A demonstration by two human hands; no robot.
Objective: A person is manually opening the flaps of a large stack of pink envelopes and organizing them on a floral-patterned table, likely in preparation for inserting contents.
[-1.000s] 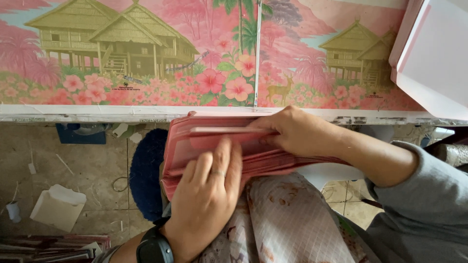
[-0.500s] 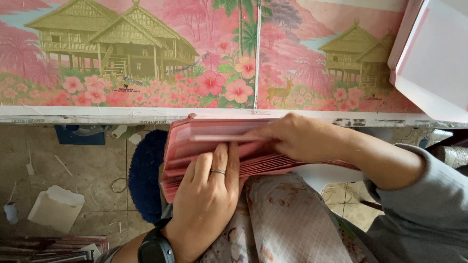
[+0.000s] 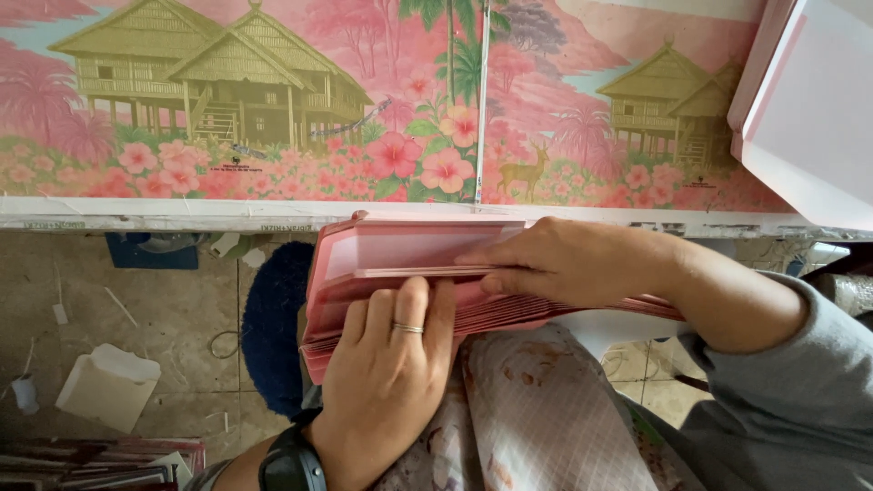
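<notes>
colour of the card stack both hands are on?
Pink throughout, with paler pink faces, on the thick stack of flat cards. The head view shows it best.

Painted table covering (image 3: 273, 100), white box (image 3: 814, 109), blue mat (image 3: 273, 327), white envelope on floor (image 3: 107, 386)
</notes>
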